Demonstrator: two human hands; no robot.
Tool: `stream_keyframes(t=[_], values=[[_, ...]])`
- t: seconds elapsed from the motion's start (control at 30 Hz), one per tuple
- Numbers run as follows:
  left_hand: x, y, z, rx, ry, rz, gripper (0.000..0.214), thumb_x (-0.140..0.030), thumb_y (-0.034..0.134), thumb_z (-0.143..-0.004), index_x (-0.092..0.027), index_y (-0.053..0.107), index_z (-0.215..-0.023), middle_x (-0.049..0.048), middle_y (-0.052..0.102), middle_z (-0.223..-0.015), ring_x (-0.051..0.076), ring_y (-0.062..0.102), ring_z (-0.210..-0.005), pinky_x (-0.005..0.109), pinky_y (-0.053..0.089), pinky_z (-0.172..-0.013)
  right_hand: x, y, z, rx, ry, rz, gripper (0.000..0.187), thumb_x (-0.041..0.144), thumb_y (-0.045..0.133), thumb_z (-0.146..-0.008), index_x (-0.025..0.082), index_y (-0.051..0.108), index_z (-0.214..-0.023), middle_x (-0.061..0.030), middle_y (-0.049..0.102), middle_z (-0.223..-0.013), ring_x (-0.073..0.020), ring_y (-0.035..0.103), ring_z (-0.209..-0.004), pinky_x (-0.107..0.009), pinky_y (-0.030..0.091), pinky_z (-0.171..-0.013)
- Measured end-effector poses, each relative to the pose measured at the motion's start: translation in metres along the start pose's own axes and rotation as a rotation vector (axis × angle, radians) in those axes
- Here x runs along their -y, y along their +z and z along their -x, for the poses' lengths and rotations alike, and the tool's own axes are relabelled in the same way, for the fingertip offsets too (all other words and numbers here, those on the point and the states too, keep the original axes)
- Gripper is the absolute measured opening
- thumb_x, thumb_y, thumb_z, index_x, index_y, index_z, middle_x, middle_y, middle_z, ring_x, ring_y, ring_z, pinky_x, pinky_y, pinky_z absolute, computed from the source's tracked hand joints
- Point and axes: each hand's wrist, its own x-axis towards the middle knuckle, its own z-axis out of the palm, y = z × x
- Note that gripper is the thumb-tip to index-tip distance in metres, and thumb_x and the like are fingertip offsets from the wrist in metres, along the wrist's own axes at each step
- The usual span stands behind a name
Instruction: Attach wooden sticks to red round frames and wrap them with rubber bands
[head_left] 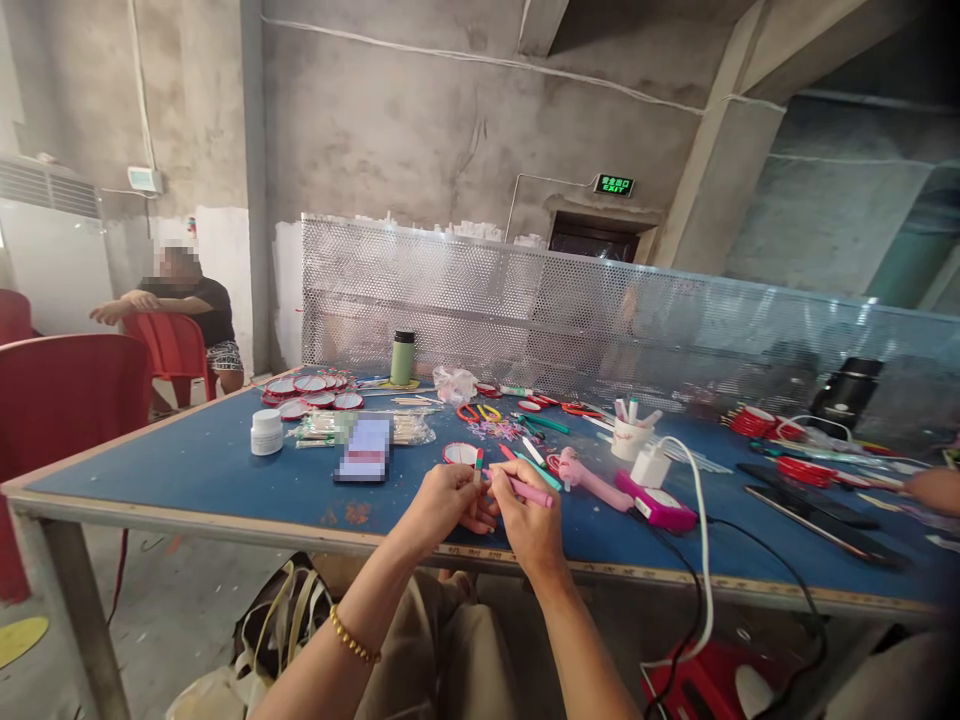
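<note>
My right hand (529,515) grips a pink marker pen (531,491), its tip end turned left toward my other hand. Between the fingers of my left hand (448,500) is a small stick (478,463) with green and red bands on its upper end. Both hands meet above the table's near edge, and the pen tip is hidden by fingers. Just behind them sits a red-rimmed round disc (460,454); I cannot tell whether it touches the stick. Several markers lie beyond my right hand, among them a green one (546,474).
On the blue table (187,455) are a phone (365,447), a white jar (266,432), a pen cup (630,438), a pink glue gun (596,480) and a magenta box (656,502) with cables. A co-worker's hand (934,490) is at right; a seated person (191,310) is far left.
</note>
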Motion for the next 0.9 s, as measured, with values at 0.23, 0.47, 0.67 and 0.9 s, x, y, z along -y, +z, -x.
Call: stream_keyframes(t=[0.23,0.47,0.67,0.9], values=[[0.0002,0.0001,0.0000,0.004,0.004,0.009,0.030,-0.044,0.064,-0.076,-0.017,0.052,-0.066,0.0031,0.067,-0.063,0.019,0.070,-0.060,0.028,0.058,-0.059,-0.0014,0.0005,0.0005,0.008,0.024,-0.011,0.021,0.033,0.055,-0.090,0.021,0.062,-0.075,0.0002,0.063,-0.062,-0.0150,0.059,-0.052,-0.025,0.046,-0.051],[-0.0026,0.0011,0.0015,-0.005,0.001,0.018,0.030,-0.043,0.063,-0.078,-0.017,0.054,-0.066,0.0033,0.068,-0.064,0.017,0.069,-0.058,0.027,0.058,-0.058,-0.0004,-0.0001,-0.0001,0.019,-0.008,0.021,0.021,0.032,0.055,-0.090,0.021,0.060,-0.073,0.0016,0.060,-0.059,-0.0145,0.057,-0.051,-0.024,0.045,-0.051],[-0.0019,0.0009,0.0016,-0.003,0.000,0.014,0.030,-0.042,0.063,-0.078,-0.017,0.053,-0.067,0.0033,0.067,-0.063,0.016,0.068,-0.056,0.027,0.058,-0.059,0.0005,-0.0004,0.0003,0.012,0.000,0.020,0.021,0.031,0.055,-0.090,0.021,0.060,-0.073,0.0018,0.059,-0.059,-0.0142,0.056,-0.050,-0.024,0.045,-0.052],[0.0001,0.0004,0.0005,-0.012,0.006,0.017,0.033,-0.046,0.065,-0.076,-0.017,0.052,-0.066,0.0019,0.065,-0.061,0.017,0.068,-0.057,0.028,0.058,-0.059,0.0018,-0.0002,0.0008,0.004,0.023,0.004,0.020,0.032,0.056,-0.090,0.021,0.061,-0.073,0.0014,0.061,-0.059,-0.0148,0.057,-0.051,-0.025,0.047,-0.052]])
